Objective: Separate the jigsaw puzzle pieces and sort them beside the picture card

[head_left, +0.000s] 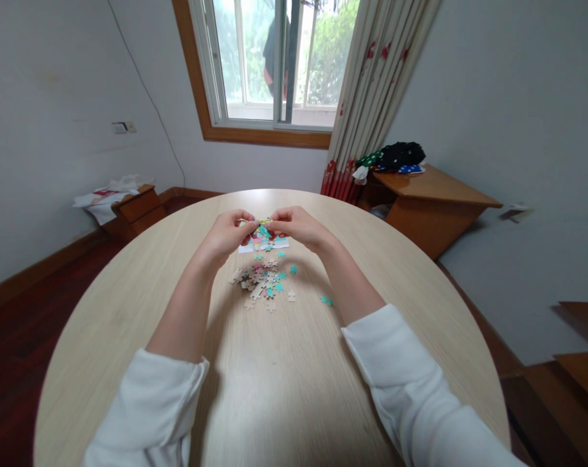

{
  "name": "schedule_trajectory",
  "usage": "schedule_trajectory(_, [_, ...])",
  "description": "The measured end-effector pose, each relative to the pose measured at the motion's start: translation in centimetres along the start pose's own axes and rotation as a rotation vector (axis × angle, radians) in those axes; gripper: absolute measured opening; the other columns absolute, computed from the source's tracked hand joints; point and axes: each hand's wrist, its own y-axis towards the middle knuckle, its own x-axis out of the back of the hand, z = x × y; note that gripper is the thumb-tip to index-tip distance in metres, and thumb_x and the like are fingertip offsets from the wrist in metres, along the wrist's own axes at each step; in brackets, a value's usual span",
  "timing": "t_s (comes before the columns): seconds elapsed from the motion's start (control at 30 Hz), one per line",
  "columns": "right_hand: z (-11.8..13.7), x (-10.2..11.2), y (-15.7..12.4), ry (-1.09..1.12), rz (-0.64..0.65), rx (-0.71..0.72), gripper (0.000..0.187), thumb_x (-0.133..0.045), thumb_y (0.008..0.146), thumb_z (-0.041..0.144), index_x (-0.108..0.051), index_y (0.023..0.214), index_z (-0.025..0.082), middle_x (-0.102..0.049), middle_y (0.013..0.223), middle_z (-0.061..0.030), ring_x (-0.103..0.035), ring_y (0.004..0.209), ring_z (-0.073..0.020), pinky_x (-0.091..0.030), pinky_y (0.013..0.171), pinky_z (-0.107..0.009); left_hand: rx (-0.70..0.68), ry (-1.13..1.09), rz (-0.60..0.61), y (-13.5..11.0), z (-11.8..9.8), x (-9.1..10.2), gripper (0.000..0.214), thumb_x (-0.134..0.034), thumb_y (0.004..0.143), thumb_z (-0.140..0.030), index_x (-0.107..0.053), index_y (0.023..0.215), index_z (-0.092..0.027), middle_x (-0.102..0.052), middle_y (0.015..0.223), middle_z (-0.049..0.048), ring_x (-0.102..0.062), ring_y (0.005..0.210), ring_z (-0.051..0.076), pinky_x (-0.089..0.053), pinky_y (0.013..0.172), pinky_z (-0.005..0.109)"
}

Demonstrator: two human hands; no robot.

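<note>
My left hand (229, 231) and my right hand (298, 227) meet above the round wooden table (128, 311), fingers pinched together on small yellow-green puzzle pieces (261, 222) held between them. Right under the hands lies a partly joined colourful puzzle section (263, 242) on the table. Closer to me, a loose heap of jigsaw pieces (262, 283) in beige and teal is spread out, with a single teal piece (326, 300) apart to the right. Both forearms are bare, with white sleeves pushed up.
A wooden desk (435, 201) with dark clothes (396, 157) on it stands at the back right beside a curtain (372, 97). A low wooden cabinet (135, 206) with cloth on top sits at the back left. A window (269, 58) is straight ahead.
</note>
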Motion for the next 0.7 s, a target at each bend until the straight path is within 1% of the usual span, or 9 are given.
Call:
schedule_trajectory(0.13, [0.2,0.0,-0.2,-0.052,0.063,-0.006,0.018,-0.070,0.073,0.021,-0.058,0.061,0.014,-0.062,0.059,-0.0005,-0.055,0.059,-0.0088,-0.042,0.059,-0.023,0.009,0.024,-0.011,-0.2,-0.4,-0.1,0.011,-0.060,0.072,-0.015,-0.053,0.063,-0.015,-0.044,0.043,-0.0065,-0.036,0.040,0.005,-0.027,0.043,0.019])
schedule_trajectory(0.3, [0.7,0.0,-0.4,-0.129,0.095,-0.024,0.022,-0.073,0.071,0.022,-0.058,0.058,0.014,-0.060,0.056,0.0004,-0.053,0.056,-0.0082,-0.042,0.057,-0.022,0.030,0.048,-0.014,-0.3,-0.5,-0.1,0.010,-0.058,0.074,-0.017,-0.053,0.065,-0.016,-0.040,0.041,-0.0075,-0.033,0.039,0.006,-0.025,0.043,0.020])
schedule_trajectory(0.5, [1.4,-0.3,-0.8,-0.207,0.086,-0.039,0.033,-0.061,0.082,0.020,-0.052,0.051,0.014,-0.053,0.050,0.0020,-0.046,0.051,-0.0060,-0.037,0.053,-0.021,-0.051,0.098,-0.002,-0.3,-0.4,0.1,0.004,-0.058,0.073,-0.017,-0.055,0.069,-0.016,-0.044,0.045,-0.0057,-0.038,0.044,0.008,-0.027,0.045,0.021])
schedule_trajectory(0.63, [1.6,-0.5,-0.7,-0.249,0.093,-0.044,0.038,-0.055,0.085,0.019,-0.048,0.047,0.015,-0.045,0.045,0.0042,-0.038,0.047,-0.0046,-0.031,0.049,-0.021,-0.071,0.219,-0.018,-0.3,-0.3,0.0,0.002,-0.058,0.071,-0.015,-0.057,0.072,-0.016,-0.047,0.049,-0.0049,-0.040,0.046,0.009,-0.027,0.046,0.022])
schedule_trajectory(0.7, [1.6,-0.4,-0.7,-0.268,0.101,-0.046,0.040,-0.053,0.085,0.018,-0.046,0.046,0.015,-0.044,0.044,0.0042,-0.037,0.047,-0.0047,-0.029,0.050,-0.021,-0.076,0.272,-0.028,-0.2,-0.3,0.0,0.003,-0.058,0.070,-0.014,-0.058,0.072,-0.016,-0.047,0.050,-0.0047,-0.040,0.045,0.009,-0.027,0.045,0.022])
